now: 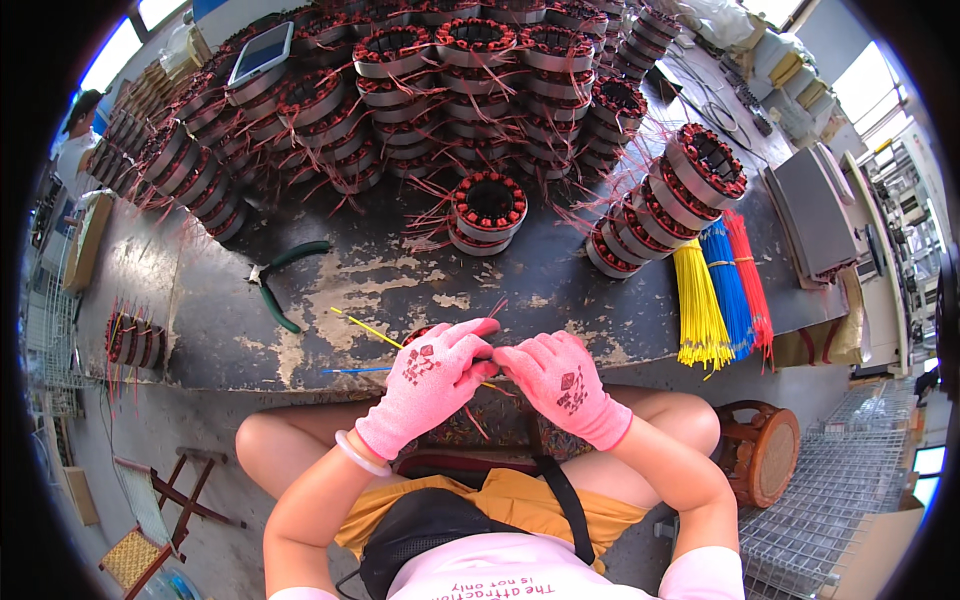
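Note:
Both of my hands wear pink knit gloves and meet at the near edge of the dark workbench (560, 290). My left hand (432, 385) pinches a thin yellow sleeve tube (368, 329) that sticks out to the upper left. My right hand (560, 385) has its fingers closed on the wire ends next to the left fingertips. Under both hands sits a motor stator (478, 418) with red windings, resting on my lap and mostly hidden. A blue tube (355, 370) lies on the bench edge just left of my left hand.
Green-handled pliers (282, 280) lie on the bench to the left. Stacks of wound stators (440, 90) fill the back; one stator (488, 205) stands alone, a slanted column of stators (665, 200) at right. Yellow, blue and red tube bundles (725, 290) lie right. A wooden stool (760, 450) stands beside my right knee.

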### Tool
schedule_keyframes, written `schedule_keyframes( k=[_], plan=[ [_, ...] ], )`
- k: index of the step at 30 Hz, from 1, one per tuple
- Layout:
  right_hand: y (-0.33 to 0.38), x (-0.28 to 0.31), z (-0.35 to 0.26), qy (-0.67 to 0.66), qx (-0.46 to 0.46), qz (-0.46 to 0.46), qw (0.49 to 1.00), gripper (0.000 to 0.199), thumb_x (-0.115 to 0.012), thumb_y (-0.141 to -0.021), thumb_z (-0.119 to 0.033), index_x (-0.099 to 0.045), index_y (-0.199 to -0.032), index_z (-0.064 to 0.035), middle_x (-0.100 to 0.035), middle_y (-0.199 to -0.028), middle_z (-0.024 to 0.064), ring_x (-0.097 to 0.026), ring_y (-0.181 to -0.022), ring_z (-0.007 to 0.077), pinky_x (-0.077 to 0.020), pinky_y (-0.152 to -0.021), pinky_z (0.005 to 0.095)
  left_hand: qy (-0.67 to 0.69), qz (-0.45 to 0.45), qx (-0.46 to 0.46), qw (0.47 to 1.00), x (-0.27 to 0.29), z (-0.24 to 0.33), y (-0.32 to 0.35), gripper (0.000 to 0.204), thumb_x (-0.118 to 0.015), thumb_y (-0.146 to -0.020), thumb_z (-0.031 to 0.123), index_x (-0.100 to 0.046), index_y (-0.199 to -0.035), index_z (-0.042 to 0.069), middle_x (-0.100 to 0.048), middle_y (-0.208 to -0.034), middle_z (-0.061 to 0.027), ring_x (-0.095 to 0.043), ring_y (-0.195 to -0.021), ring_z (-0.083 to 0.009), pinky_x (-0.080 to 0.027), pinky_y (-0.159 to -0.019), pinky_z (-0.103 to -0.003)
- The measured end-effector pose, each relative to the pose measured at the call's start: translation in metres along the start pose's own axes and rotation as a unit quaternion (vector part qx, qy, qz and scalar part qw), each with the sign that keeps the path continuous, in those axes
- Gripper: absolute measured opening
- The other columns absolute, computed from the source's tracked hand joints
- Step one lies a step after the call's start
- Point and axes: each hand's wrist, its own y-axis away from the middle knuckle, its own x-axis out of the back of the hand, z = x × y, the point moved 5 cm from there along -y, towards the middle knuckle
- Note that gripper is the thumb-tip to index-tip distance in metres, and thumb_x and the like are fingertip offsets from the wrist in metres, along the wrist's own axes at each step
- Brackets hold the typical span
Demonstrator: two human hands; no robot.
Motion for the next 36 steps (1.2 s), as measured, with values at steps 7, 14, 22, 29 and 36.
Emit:
schedule_keyframes(
  k=[7, 14, 22, 29, 36],
  plan=[
    [-0.003, 0.002, 0.007, 0.021, 0.056, -0.008, 0.998, 0.047, -0.07, -0.078, -0.02, -0.066, -0.125, -0.025, -0.057, -0.086, -0.0051, -0.058, -0.077, 0.0141, -0.047, -0.068, 0.0314, -0.021, 0.055, 0.015, 0.998, 0.041, 0.013, 0.002, 0.028, -0.066, -0.086, 0.002, -0.065, -0.114, 0.006, -0.062, -0.133, -0.0141, -0.061, -0.116, -0.0354, -0.052, -0.096, -0.042],
    [-0.004, -0.007, 0.011, 0.05, 0.091, -0.037, 0.994, 0.046, -0.071, -0.08, -0.023, -0.067, -0.126, -0.0273, -0.059, -0.089, -0.0053, -0.059, -0.079, 0.0143, -0.0476, -0.066, 0.0318, -0.099, 0.057, -0.012, 0.993, 0.023, -0.002, 0.005, 0.03, -0.059, -0.089, 0.001, -0.065, -0.118, 0.006, -0.062, -0.129, -0.0129, -0.057, -0.118, -0.0368, -0.044, -0.104, -0.047],
    [0.028, 0.067, 0.063, -0.103, -0.147, 0.124, 0.976, 0.023, -0.069, -0.089, -0.022, -0.069, -0.111, -0.0139, -0.067, -0.092, 0.0077, -0.066, -0.087, 0.0317, -0.0537, -0.074, 0.0419, -0.094, 0.059, 0.023, 0.994, 0.017, -0.001, 0.007, 0.028, -0.058, -0.091, 0.002, -0.066, -0.118, 0.004, -0.066, -0.12, -0.0157, -0.06, -0.114, -0.0372, -0.047, -0.1, -0.046],
    [0.25, 0.212, 0.195, 0.299, -0.587, 0.207, 0.723, 0.039, -0.066, -0.092, -0.046, -0.069, -0.093, -0.0072, -0.071, -0.096, 0.0143, -0.068, -0.091, 0.0327, -0.0531, -0.078, 0.044, -0.091, 0.038, 0.035, 0.995, 0.004, -0.007, 0.007, 0.024, -0.054, -0.096, 0.005, -0.064, -0.118, 0.005, -0.064, -0.123, -0.0138, -0.056, -0.119, -0.0352, -0.043, -0.104, -0.044],
    [0.303, 0.183, 0.202, 0.146, -0.675, 0.146, 0.708, 0.025, -0.07, -0.087, -0.036, -0.074, -0.095, -0.0129, -0.074, -0.082, 0.0083, -0.072, -0.08, 0.0247, -0.0536, -0.075, 0.0395, -0.091, 0.025, 0.044, 0.995, 0.004, -0.014, 0.007, 0.025, -0.052, -0.097, 0.004, -0.064, -0.118, 0.003, -0.063, -0.124, -0.0147, -0.056, -0.118, -0.0361, -0.042, -0.104, -0.045]
  ],
)
